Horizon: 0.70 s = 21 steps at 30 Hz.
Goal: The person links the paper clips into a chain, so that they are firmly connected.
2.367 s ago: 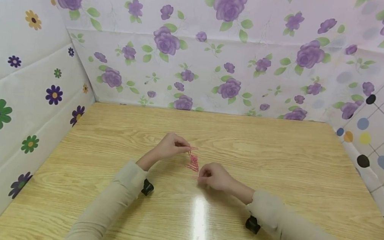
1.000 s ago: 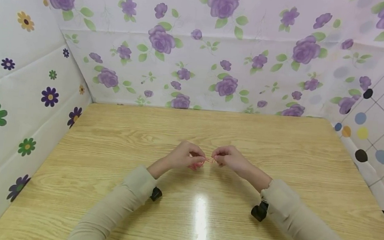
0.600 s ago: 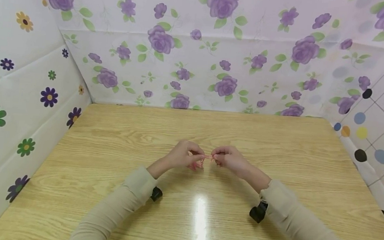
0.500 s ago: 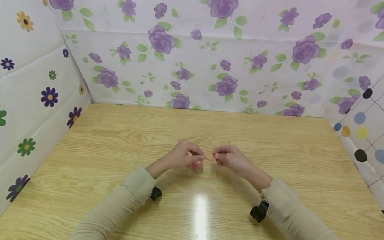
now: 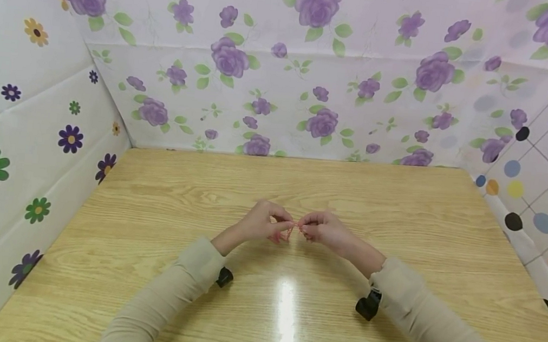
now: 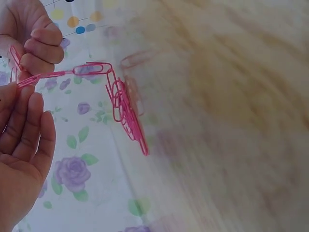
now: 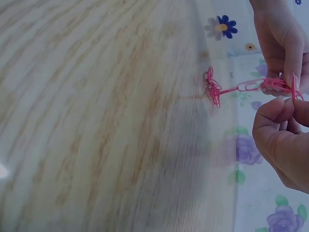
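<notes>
A chain of pink paper clips (image 6: 126,111) hangs in a bunched strand down to the wooden table; in the head view the chain (image 5: 279,238) is partly hidden behind the left hand (image 5: 261,222). The left hand pinches the chain near its upper end between thumb and fingers. Close beside it, fingertips almost meeting, the right hand (image 5: 329,232) pinches a single pink paper clip (image 7: 293,87), which stands upright from its fingertips in the right wrist view. Whether this clip is linked to the chain, I cannot tell.
The wooden table (image 5: 204,181) spreads around both hands, with a bright glare streak in front. Floral cloth (image 5: 280,101) stands behind it, with patterned cloth on both sides. A black wrist camera (image 5: 368,305) sits under the right sleeve, another black camera (image 5: 225,277) under the left.
Both hands came together and rose from lower on the table, where the chain hung from the left hand. In the last half second the right hand has edged left, narrowing the gap.
</notes>
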Tool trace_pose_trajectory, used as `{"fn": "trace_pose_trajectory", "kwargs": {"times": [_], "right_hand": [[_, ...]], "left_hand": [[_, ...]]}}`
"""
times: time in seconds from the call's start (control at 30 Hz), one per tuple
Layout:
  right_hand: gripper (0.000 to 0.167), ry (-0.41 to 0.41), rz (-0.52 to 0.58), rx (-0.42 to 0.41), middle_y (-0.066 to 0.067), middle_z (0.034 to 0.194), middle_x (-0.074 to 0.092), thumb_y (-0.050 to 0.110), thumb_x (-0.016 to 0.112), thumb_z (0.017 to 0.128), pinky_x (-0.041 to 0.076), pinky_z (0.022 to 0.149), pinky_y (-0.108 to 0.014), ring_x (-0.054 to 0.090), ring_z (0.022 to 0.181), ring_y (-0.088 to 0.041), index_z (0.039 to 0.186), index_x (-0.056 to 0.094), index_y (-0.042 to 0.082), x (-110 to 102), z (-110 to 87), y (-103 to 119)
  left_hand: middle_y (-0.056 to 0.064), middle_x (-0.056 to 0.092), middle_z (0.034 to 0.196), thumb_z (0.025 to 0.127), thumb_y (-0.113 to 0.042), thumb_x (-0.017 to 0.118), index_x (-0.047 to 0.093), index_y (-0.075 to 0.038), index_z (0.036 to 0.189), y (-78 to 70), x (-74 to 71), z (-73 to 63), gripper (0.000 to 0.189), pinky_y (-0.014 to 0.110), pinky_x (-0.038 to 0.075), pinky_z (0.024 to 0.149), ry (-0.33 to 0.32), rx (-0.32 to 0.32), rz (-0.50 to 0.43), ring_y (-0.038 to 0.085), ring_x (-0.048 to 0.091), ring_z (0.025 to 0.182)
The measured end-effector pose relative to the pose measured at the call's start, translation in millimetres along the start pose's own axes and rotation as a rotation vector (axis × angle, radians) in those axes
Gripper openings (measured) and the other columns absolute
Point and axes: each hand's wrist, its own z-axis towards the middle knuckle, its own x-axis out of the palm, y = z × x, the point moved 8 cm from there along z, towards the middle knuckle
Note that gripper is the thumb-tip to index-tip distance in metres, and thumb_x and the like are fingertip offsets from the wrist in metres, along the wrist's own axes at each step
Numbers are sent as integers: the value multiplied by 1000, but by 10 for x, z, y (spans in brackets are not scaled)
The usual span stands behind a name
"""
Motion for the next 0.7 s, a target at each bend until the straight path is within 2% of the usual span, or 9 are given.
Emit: {"fn": "trace_pose_trajectory", "kwargs": {"times": [0.17,0.27,0.43,0.57,0.7], "right_hand": [[22,-10,23,-13,-8,83,52,-1,43,93,45,68,-31,46,69,-14,106,48,-18,-18,2,13],[15,-31,63,-10,-6,81,51,-3,42,93,43,66,-31,43,67,-14,100,51,-13,-66,-2,23],[11,-18,88,-3,-5,80,51,-3,43,92,42,66,-31,43,68,-15,96,53,-5,-76,-12,36],[11,-7,94,-6,-4,80,52,-3,43,92,43,66,-30,44,67,-14,94,54,-3,-63,-15,42],[10,-4,101,-12,-4,79,51,-3,44,92,43,65,-29,44,66,-14,96,53,-6,-63,-18,43]], "left_hand": [[8,68,78,84,-4,64,70,3,83,4,-19,-11,10,25,51,66,3,-24,-10,13,62,70],[7,68,78,83,-3,64,70,3,82,2,-15,-20,9,23,51,68,19,-21,-22,13,63,71],[11,68,78,83,-2,65,70,5,81,8,10,-21,8,27,52,68,35,-8,-41,19,64,71],[14,67,77,82,0,65,69,6,81,-12,12,-14,8,32,53,67,25,17,-39,25,64,70],[13,68,77,82,0,65,70,5,81,-24,10,-11,7,31,52,68,15,11,-33,23,64,70]]}}
